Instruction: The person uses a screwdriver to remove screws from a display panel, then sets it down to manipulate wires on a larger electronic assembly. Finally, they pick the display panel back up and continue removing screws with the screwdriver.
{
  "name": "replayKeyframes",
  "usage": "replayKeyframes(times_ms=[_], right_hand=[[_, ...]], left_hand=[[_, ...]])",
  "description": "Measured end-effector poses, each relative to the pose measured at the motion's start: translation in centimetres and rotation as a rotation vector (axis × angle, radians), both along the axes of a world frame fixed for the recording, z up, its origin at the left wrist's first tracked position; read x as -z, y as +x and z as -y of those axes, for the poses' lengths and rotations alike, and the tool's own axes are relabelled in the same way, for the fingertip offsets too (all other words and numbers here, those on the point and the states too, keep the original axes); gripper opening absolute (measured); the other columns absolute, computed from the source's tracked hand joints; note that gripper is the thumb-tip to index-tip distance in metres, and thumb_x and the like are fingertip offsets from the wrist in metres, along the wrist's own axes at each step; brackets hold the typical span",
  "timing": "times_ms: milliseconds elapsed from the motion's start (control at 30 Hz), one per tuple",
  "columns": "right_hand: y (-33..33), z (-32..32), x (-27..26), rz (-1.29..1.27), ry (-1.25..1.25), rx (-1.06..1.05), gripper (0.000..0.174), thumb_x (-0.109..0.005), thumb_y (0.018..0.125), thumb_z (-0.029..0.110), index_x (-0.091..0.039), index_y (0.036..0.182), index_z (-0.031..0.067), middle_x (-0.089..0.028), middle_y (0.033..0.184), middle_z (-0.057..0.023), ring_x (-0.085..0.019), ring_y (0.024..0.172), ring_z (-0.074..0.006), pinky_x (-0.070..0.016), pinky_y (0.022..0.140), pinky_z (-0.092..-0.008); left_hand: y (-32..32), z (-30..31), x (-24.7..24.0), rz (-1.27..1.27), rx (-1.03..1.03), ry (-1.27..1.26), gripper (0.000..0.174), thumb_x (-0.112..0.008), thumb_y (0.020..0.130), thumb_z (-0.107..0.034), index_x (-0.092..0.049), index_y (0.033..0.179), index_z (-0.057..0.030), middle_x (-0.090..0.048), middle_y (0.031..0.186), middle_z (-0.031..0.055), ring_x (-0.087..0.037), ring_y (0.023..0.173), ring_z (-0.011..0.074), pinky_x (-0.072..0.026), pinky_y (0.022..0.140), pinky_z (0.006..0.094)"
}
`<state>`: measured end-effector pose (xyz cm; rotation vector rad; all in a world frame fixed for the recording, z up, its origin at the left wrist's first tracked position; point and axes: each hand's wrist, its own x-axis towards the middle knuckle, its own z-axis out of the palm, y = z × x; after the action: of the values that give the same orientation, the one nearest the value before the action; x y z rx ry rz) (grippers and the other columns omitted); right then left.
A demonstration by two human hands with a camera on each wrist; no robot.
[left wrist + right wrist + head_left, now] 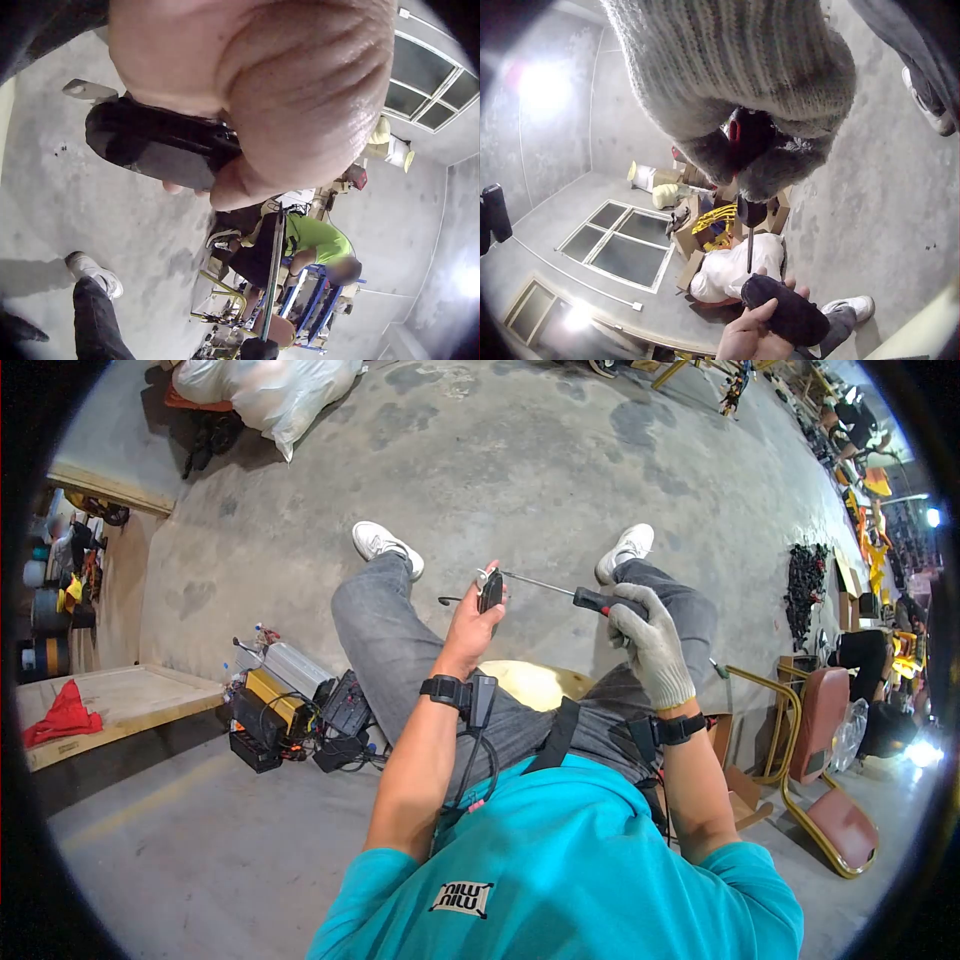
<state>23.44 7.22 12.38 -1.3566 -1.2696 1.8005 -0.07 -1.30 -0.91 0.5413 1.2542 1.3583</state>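
Note:
My bare left hand (468,632) grips a black, oblong, rounded part (161,142) between thumb and fingers, in front of my lap. A small metal tab (84,90) sticks out from one end of it. A thin dark hooked piece (448,600) juts out to the left of this hand. My right hand (652,645), in a grey knit glove, holds a screwdriver (592,600) by its black and red handle. The metal shaft (540,582) points left, its tip right at the upper end of the black part in the head view.
Electronic boxes with cables (300,705) lie on the floor at my left, beside a wooden board (130,695) bearing a red cloth (62,715). A chair (825,760) stands at right. White bags (270,400) lie ahead. Another person (315,244) sits farther off.

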Motion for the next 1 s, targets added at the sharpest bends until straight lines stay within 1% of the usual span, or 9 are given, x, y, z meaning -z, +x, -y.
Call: replayKeyframes(times_ms=[133,433,567,667,767,833,867,933,1000], right_hand=[[0.1,-0.1,0.5,-0.015,0.006,0.004,0.04,-0.066,0.09,0.011,-0.053,0.124,-0.0053,-0.063,0.083,-0.0077,-0.06,0.071,-0.0126,-0.0491,0.065,-0.0259],[0.1,-0.2,0.7,0.055,0.035,-0.033,0.04,-0.067,0.09,0.015,-0.054,0.121,-0.0054,-0.063,0.085,-0.0079,-0.061,0.07,-0.0128,-0.0497,0.064,-0.0257],[0.2,-0.4,1.2,0.07,0.05,-0.031,0.034,-0.065,0.094,0.018,-0.055,0.119,-0.0032,-0.063,0.085,-0.0076,-0.062,0.071,-0.013,-0.0517,0.063,-0.027],[-0.8,-0.1,-0.5,0.124,0.023,-0.015,0.036,-0.064,0.093,0.016,-0.053,0.122,-0.0029,-0.063,0.088,-0.0086,-0.062,0.072,-0.0137,-0.0532,0.064,-0.0285],[-0.6,-0.1,-0.7,0.157,0.142,-0.068,0.039,-0.064,0.093,0.015,-0.051,0.125,-0.003,-0.062,0.09,-0.0089,-0.063,0.073,-0.014,-0.0544,0.066,-0.0292],[-0.3,0.1,0.0,0.227,0.318,-0.143,0.042,-0.064,0.092,0.014,-0.049,0.127,-0.0038,-0.062,0.091,-0.0092,-0.063,0.074,-0.0144,-0.0546,0.068,-0.0289],[-0.2,0.1,0.1,0.226,0.314,-0.145,0.042,-0.064,0.092,0.014,-0.049,0.127,-0.0038,-0.062,0.091,-0.0092,-0.063,0.074,-0.0144,-0.0546,0.068,-0.0289],[-0.6,0.1,-0.8,0.211,0.112,-0.081,0.043,-0.065,0.092,0.014,-0.048,0.127,-0.0041,-0.061,0.093,-0.0097,-0.063,0.075,-0.0142,-0.0537,0.069,-0.028],[-0.3,0.0,0.1,0.209,0.094,-0.079,0.042,-0.064,0.093,0.015,-0.048,0.127,-0.0042,-0.061,0.094,-0.0102,-0.063,0.075,-0.0141,-0.0538,0.068,-0.0281]], left_hand=[[0.1,0.0,-0.2,-0.017,0.017,0.009,0.069,-0.056,0.089,0.005,-0.039,0.153,-0.0153,-0.058,0.121,0.0019,-0.056,0.106,0.0118,-0.0435,0.097,0.0261],[0.1,0.2,0.1,-0.057,0.06,0.003,0.071,-0.056,0.089,0.005,-0.038,0.154,-0.0153,-0.057,0.121,0.0012,-0.054,0.107,0.0113,-0.0426,0.097,0.0257],[0.1,0.1,-0.5,-0.102,0.061,0.001,0.071,-0.055,0.088,0.006,-0.037,0.154,-0.015,-0.056,0.122,0.0015,-0.053,0.108,0.0116,-0.0423,0.097,0.0265],[-0.2,0.0,0.0,-0.099,0.069,-0.004,0.071,-0.054,0.088,0.006,-0.037,0.154,-0.0156,-0.057,0.124,0.0029,-0.054,0.108,0.0124,-0.0421,0.098,0.0272],[0.2,0.2,0.2,-0.098,0.066,-0.019,0.071,-0.054,0.088,0.005,-0.037,0.154,-0.0162,-0.057,0.124,0.0034,-0.054,0.108,0.0125,-0.0422,0.098,0.0273],[0.2,0.4,0.1,-0.102,0.059,-0.025,0.072,-0.054,0.088,0.005,-0.037,0.154,-0.0164,-0.057,0.124,0.0035,-0.054,0.108,0.0125,-0.0423,0.098,0.0272],[0.2,0.4,0.1,-0.112,0.056,-0.009,0.072,-0.054,0.088,0.005,-0.037,0.154,-0.0165,-0.057,0.124,0.0037,-0.054,0.108,0.0125,-0.0424,0.097,0.0272],[0.3,0.3,-0.4,-0.121,0.054,0.005,0.073,-0.055,0.088,0.006,-0.037,0.154,-0.0166,-0.057,0.123,0.0039,-0.054,0.108,0.0125,-0.0425,0.097,0.0271],[0.2,0.1,-0.8,-0.121,0.044,0.014,0.069,-0.055,0.09,0.006,-0.039,0.153,-0.016,-0.055,0.117,0.0018,-0.052,0.107,0.0121,-0.0409,0.1,0.0267]])
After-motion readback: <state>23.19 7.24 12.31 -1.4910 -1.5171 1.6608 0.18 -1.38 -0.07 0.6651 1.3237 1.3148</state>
